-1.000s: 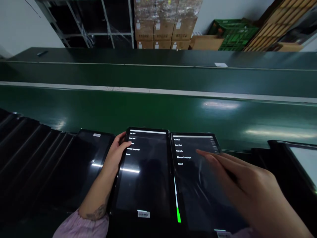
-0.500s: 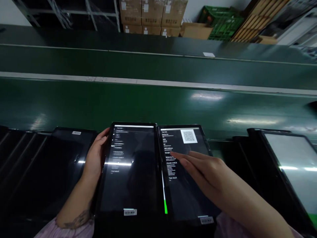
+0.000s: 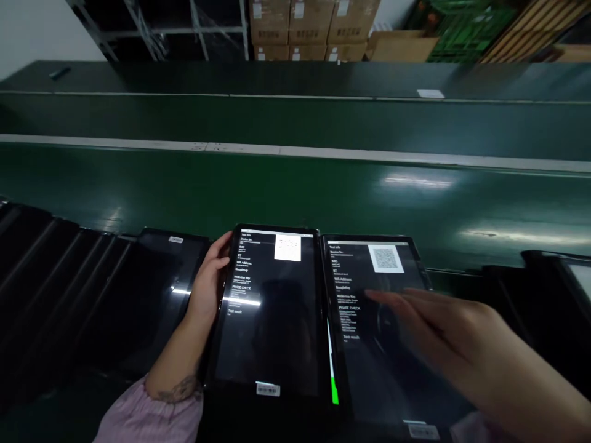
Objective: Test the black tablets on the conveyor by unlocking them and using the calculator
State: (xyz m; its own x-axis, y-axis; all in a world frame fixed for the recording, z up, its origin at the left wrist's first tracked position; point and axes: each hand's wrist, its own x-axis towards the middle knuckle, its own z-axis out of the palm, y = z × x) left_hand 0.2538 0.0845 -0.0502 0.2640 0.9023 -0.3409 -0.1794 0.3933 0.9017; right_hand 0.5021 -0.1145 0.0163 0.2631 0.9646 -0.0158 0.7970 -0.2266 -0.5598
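My left hand (image 3: 209, 289) grips the left edge of a black tablet (image 3: 270, 344), its thumb on the near side and other fingers hidden behind. That tablet's lit dark screen shows a white-text test list and a white QR code square, with a barcode sticker at the bottom. Close against its right side lies a second tablet (image 3: 369, 375) with a similar list and QR code. Over this one hovers my right hand (image 3: 455, 335), index finger stretched toward the list and nothing held. Motion blurs the hand, and whether the fingertip touches the glass I cannot tell.
Overlapping dark tablets (image 3: 152, 295) lie to the left, one with a white label. More stand at the right edge, one with a pale screen (image 3: 580, 277). Ahead runs a green conveyor belt (image 3: 277, 191) with a pale rail (image 3: 323, 151). Cardboard boxes (image 3: 309, 24) stack beyond.
The view has shifted left. The left tablet's screen, blurred between pages before, now shows its list and QR code clearly. My right hand has drawn slightly right, off the right tablet's text.
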